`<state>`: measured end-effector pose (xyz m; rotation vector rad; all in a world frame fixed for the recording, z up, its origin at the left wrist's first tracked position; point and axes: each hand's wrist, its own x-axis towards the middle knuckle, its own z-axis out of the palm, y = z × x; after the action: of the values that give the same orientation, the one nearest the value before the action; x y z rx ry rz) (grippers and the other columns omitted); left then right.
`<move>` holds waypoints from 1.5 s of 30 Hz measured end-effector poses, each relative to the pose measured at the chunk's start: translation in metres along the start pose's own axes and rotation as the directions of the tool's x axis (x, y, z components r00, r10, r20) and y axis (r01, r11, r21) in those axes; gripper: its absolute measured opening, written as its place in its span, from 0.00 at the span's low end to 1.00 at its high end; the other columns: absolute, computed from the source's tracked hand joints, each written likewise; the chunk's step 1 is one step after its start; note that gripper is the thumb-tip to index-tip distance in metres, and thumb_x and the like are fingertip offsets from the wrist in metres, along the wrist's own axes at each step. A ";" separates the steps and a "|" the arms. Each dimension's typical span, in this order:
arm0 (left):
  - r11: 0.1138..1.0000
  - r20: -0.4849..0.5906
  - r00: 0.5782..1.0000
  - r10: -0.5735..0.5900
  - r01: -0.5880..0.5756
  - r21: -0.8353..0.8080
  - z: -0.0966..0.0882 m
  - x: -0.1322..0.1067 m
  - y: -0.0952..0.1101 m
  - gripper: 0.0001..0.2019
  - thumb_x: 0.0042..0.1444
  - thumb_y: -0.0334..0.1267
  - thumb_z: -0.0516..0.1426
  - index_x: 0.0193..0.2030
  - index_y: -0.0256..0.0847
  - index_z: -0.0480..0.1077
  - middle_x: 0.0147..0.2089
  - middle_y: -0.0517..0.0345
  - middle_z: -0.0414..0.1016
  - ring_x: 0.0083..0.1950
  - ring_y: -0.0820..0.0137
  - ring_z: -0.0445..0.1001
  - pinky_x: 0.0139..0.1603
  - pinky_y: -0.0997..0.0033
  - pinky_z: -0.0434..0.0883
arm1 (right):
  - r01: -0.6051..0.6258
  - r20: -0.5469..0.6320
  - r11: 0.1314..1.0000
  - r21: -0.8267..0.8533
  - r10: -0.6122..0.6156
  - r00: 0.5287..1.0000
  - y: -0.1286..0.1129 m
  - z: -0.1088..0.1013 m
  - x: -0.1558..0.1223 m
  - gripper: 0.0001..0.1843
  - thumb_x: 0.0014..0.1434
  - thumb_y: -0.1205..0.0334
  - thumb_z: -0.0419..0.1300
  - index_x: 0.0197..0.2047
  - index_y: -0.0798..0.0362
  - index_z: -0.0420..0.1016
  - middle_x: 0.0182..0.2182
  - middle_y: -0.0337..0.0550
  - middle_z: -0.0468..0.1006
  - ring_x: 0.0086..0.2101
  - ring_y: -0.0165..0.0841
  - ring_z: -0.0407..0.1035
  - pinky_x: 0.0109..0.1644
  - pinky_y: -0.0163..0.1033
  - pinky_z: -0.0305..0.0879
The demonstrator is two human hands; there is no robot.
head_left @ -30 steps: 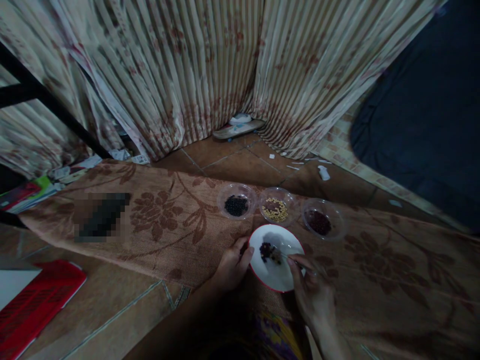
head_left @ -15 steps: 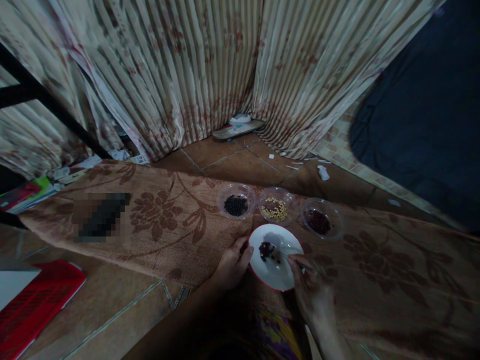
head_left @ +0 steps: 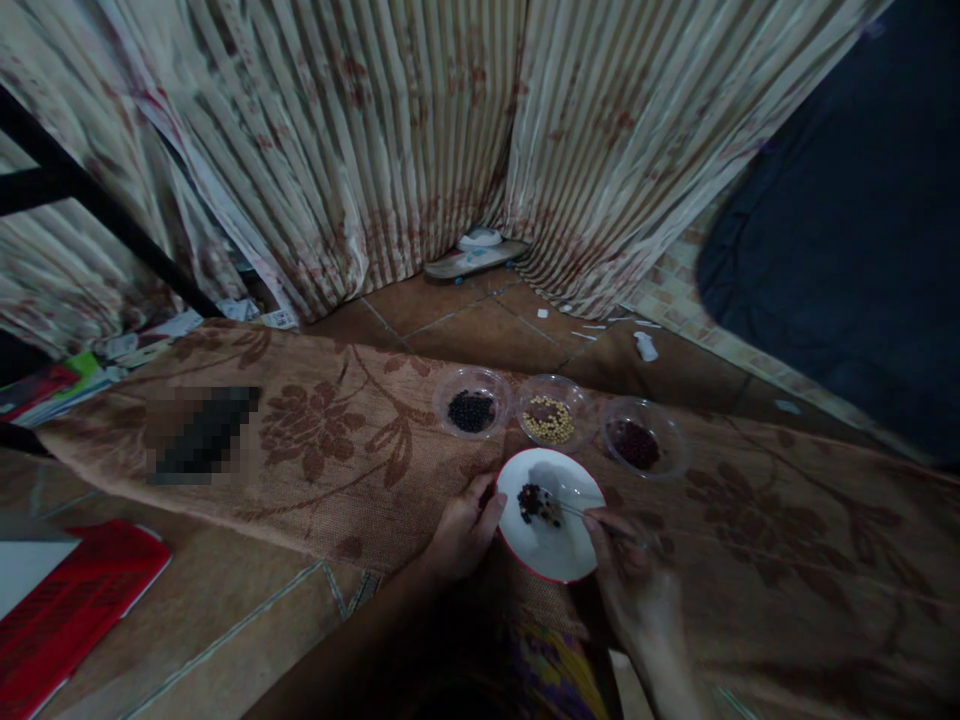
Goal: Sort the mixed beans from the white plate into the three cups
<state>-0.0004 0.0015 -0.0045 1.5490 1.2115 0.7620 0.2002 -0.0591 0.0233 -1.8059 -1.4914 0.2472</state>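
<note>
A white bowl with a red rim (head_left: 551, 566) is at the near edge of the cloth-covered table. My left hand (head_left: 469, 525) is closed on the bowl's left rim, thumb on top. Mixed dark and pale beans (head_left: 536, 503) lie in a small pile inside it. My right hand (head_left: 626, 565) pinches a thin metal tweezers-like tool (head_left: 574, 510), its tip reaching over the bowl near the beans. Just beyond stand three clear plastic bowls: one with black beans (head_left: 471, 411), one with yellow beans (head_left: 550, 420), one with dark red beans (head_left: 636, 445).
A brown flowered cloth (head_left: 360, 470) covers the table. On its left lies a blurred-out dark object (head_left: 206, 435). Beyond the far edge are striped curtains (head_left: 420, 130), a skateboard (head_left: 476, 260) and litter on the tiled floor. A red-and-white item (head_left: 112, 580) is at lower left.
My right hand has shifted slightly right, and the tool's tip has drawn back a little from the beans. My left hand and the bowl stay nearly still.
</note>
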 end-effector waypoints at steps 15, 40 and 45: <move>1.000 -0.001 1.000 0.002 -0.002 0.024 0.000 0.000 -0.001 0.15 0.62 0.43 0.48 0.52 0.41 0.66 0.41 0.55 0.77 0.38 0.68 0.74 0.41 0.71 0.69 | -0.069 0.054 0.998 -0.008 0.069 0.996 0.004 0.005 -0.006 0.16 0.59 0.48 0.53 0.35 0.50 0.76 0.36 0.43 0.79 0.39 0.38 0.71 0.45 0.42 0.63; 1.000 0.001 1.000 0.007 -0.007 -0.021 -0.001 0.002 0.000 0.16 0.62 0.41 0.48 0.53 0.41 0.66 0.45 0.56 0.78 0.41 0.67 0.75 0.43 0.72 0.69 | -0.094 -0.560 0.992 -0.079 0.034 0.828 0.048 -0.063 0.072 0.19 0.54 0.50 0.60 0.32 0.60 0.77 0.30 0.52 0.79 0.33 0.40 0.74 0.39 0.43 0.68; 1.000 0.006 1.000 0.002 -0.002 0.002 -0.001 0.001 0.000 0.17 0.62 0.42 0.48 0.55 0.40 0.65 0.42 0.55 0.78 0.40 0.67 0.75 0.42 0.72 0.69 | -0.059 -0.528 0.995 0.087 0.096 0.844 0.032 -0.041 0.044 0.16 0.54 0.51 0.60 0.32 0.57 0.77 0.32 0.49 0.78 0.35 0.39 0.73 0.42 0.44 0.67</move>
<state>-0.0008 0.0027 -0.0042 1.5532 1.2071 0.7575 0.2608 -0.0378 0.0441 -1.6980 -1.0029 -0.1606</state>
